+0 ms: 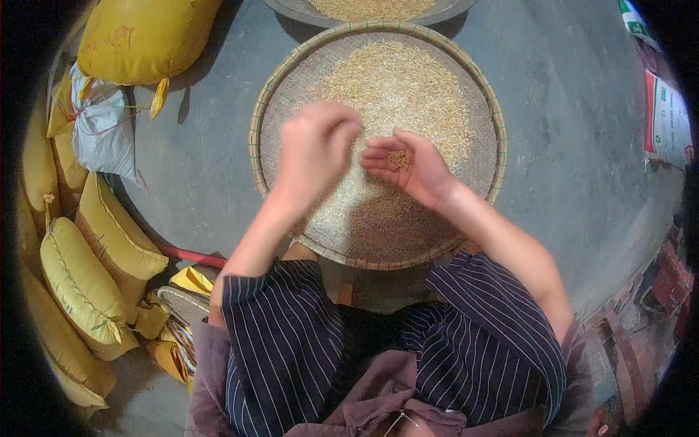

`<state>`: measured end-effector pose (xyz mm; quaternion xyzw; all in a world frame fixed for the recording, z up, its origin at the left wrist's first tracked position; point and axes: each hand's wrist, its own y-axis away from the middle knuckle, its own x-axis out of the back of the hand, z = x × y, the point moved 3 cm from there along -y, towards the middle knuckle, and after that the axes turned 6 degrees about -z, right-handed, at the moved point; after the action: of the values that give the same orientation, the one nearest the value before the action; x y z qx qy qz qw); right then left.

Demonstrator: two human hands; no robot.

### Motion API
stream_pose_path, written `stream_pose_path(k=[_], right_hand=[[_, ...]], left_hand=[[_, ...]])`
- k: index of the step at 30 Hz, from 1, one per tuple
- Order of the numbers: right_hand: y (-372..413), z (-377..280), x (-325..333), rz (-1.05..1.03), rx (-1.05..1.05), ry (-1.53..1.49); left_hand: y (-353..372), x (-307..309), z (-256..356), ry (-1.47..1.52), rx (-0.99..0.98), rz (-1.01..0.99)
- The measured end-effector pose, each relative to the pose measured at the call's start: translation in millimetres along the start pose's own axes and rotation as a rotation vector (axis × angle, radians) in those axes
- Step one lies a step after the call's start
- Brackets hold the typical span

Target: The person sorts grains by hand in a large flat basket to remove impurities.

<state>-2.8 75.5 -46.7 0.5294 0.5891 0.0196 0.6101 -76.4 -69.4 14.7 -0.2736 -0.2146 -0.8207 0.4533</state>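
Note:
A round woven bamboo winnowing tray (256, 146) sits in front of me with loose grain (408, 73) spread over it, golden husked-looking grains toward the far side and paler ones in the middle. My right hand (415, 167) is palm up above the tray, cupped around a small heap of brownish grains (398, 159). To its left my left hand (312, 149) hovers over the tray, slightly blurred, fingers curled inward. Whatever may lie between those fingers is hidden.
Beyond the tray stands a metal basin (291, 9) holding more grain. Full yellow sacks (80, 266) pile up on the left, near a white tied bag (102, 131) and a large yellow sack (145, 40). A red-and-white printed bag (666, 120) lies far right on the grey floor (568, 146).

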Motion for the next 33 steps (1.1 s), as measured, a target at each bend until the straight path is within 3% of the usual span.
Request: stream_pose_path(k=[3,5,7,10,12,13,15,18,33], right_hand=[[2,5,-1,0.031,0.025,0.041],[0,13,5,0.063,-0.001,0.071],[1,14,8,0.099,-0.028,0.102],[2,12,11,0.133,-0.049,0.075],[1,9,11,0.028,-0.091,0.055],[0,9,11,0.026,-0.091,0.053],[1,9,10,0.027,-0.098,0.043],[0,8,9,0.029,-0.088,0.079],[1,7,6,0.061,-0.096,0.07]], left_hand=[[14,-13,27,0.113,0.031,-0.17],[20,-26,26,0.101,-0.06,-0.339],[20,-25,27,0.1,-0.047,-0.359],[18,-15,26,0.053,-0.1,-0.315],[14,-4,12,-0.078,0.138,-0.282],[12,-1,5,-0.081,0.139,-0.282],[8,12,-15,-0.186,0.212,0.036],[-1,16,-36,-0.179,0.281,0.112],[-14,0,-46,-0.277,0.102,0.116]])
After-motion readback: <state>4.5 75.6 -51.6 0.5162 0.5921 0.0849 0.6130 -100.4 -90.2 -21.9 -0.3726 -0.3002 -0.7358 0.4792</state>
